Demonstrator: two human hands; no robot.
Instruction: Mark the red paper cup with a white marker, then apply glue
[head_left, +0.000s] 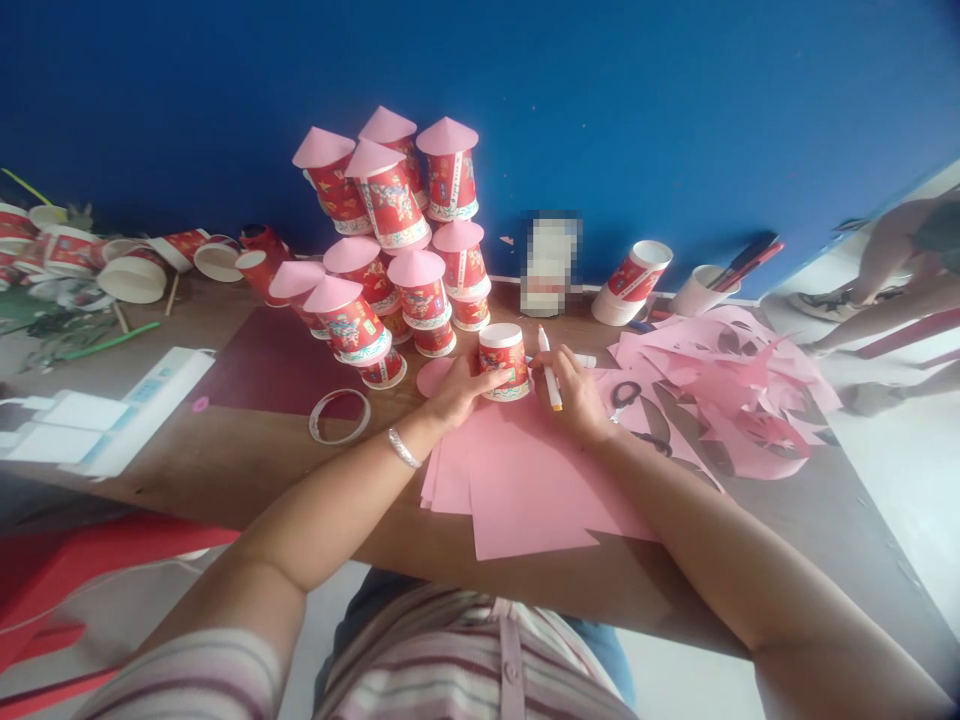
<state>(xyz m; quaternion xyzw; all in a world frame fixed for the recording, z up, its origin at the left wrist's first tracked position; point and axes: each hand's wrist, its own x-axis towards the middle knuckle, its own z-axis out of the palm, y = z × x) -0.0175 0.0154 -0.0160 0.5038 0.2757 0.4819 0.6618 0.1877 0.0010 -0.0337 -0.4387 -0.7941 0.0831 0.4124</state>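
A red patterned paper cup stands upside down on pink paper sheets. My left hand is closed on its left side, thumb across the front. In my right hand, just right of the cup, a white marker is held upright with its orange end pointing down. Beneath and beside that hand lie black-handled scissors, partly hidden by the paper and my arm. A pink paper disc shows behind my left hand.
Stacked red cups with pink cone tops rise at the back left. Pink paper scraps are heaped at right, near a cup of pens. A tape roll and a white power strip lie left. Another person's legs show far right.
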